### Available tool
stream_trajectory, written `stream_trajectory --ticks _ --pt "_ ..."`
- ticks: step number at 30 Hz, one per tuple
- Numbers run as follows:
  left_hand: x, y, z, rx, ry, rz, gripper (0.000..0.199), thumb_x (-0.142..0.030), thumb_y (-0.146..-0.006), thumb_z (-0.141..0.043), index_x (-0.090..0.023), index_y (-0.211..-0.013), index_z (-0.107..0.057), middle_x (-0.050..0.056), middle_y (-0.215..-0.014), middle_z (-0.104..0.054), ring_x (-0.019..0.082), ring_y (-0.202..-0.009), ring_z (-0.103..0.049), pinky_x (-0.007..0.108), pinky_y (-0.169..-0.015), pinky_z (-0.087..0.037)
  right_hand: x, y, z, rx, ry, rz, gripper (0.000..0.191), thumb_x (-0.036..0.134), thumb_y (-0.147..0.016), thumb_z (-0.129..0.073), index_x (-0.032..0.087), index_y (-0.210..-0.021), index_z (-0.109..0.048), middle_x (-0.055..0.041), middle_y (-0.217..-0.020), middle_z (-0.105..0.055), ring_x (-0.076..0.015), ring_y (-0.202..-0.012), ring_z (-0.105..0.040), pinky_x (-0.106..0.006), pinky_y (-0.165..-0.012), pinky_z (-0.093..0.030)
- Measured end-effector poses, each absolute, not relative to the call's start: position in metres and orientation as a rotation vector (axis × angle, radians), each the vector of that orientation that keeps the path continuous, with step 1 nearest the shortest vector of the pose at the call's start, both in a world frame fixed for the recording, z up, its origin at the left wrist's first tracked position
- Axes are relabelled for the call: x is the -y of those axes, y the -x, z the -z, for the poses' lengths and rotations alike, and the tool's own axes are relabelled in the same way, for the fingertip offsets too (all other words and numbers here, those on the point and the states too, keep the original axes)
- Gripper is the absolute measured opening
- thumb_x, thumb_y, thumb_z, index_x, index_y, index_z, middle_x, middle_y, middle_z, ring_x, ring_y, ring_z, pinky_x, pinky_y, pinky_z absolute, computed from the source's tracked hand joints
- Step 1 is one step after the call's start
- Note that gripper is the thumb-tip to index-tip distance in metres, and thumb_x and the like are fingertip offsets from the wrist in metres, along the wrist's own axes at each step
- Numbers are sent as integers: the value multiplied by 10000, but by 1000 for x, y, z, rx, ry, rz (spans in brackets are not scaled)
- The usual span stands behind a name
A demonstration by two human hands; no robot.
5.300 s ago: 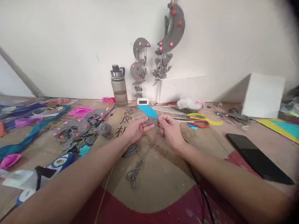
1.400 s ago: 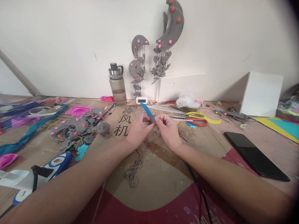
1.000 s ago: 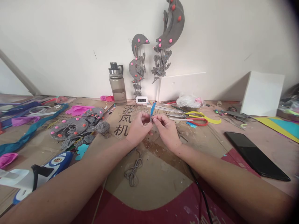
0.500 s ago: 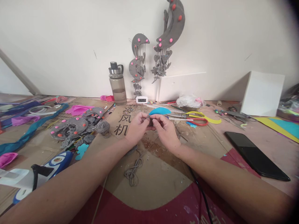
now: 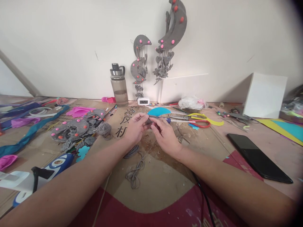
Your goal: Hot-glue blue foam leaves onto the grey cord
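Note:
Over the cardboard, both my hands meet at a small dark grey piece that looks soft, like felt; my fingers cover most of it. My left hand pinches it between thumb and fingers from the left. My right hand has its curled fingers closed on the right part. Just behind the fingertips a blue curved shape shows; whether the fingers touch it, I cannot tell. Below the hands lies grey yarn, loosely looped. Red-handled scissors lie to the right of my right hand.
Left of the hands are a grey yarn ball and grey crescents with pink and orange dots. A bottle and small clock stand at the wall. A phone lies right; a black cable runs beneath my right forearm.
Both hands have shifted slightly left, with the grey piece still between them and more of it showing. The blue curved shape also sits slightly further left.

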State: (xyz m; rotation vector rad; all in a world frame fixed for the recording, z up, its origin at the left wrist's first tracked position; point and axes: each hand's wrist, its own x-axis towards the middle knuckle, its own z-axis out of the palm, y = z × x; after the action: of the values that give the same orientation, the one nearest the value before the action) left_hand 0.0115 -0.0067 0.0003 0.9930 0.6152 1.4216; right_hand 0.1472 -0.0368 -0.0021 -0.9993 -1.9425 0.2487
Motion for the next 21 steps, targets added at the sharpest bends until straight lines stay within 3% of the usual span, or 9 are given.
stream_trajectory --ticks 9,15,19,21 --pt "-5 -2 -1 -656 -886 -1543 220 -272 -709 -705 -160 -745 -519 35 -747 -678 163 -764 -686 340 -769 -558 36 -149 -6 1972 950 -283 242 234 -933 -426 196 -1040 -640 -71 -1015 -630 -172 -1001 -568 -322 -907 -439" --pt "-17 10 4 -709 -824 -1631 185 -253 -747 -684 -150 -766 -532 57 -819 -695 157 -789 -700 375 -875 -546 19 -177 -41 1957 1288 -179 172 254 -890 -475 181 -871 -629 -32 -791 -658 -154 -713 -571 -276 -683 -414" --pt "-18 10 5 -713 -806 -1645 194 -252 -743 -691 -147 -773 -530 61 -813 -697 161 -796 -700 381 -869 -551 9 -195 -38 2064 1684 -103 332 439 -869 -515 168 -709 -623 -99 -702 -660 -194 -653 -594 -297 -619 -389" --pt "-17 9 4 -715 -819 -1641 209 -262 -741 -696 -150 -758 -521 57 -804 -695 160 -792 -699 384 -864 -553 8 -196 -27 2110 1825 -122 414 548 -823 -542 159 -716 -635 -137 -718 -668 -229 -662 -621 -310 -611 -405"
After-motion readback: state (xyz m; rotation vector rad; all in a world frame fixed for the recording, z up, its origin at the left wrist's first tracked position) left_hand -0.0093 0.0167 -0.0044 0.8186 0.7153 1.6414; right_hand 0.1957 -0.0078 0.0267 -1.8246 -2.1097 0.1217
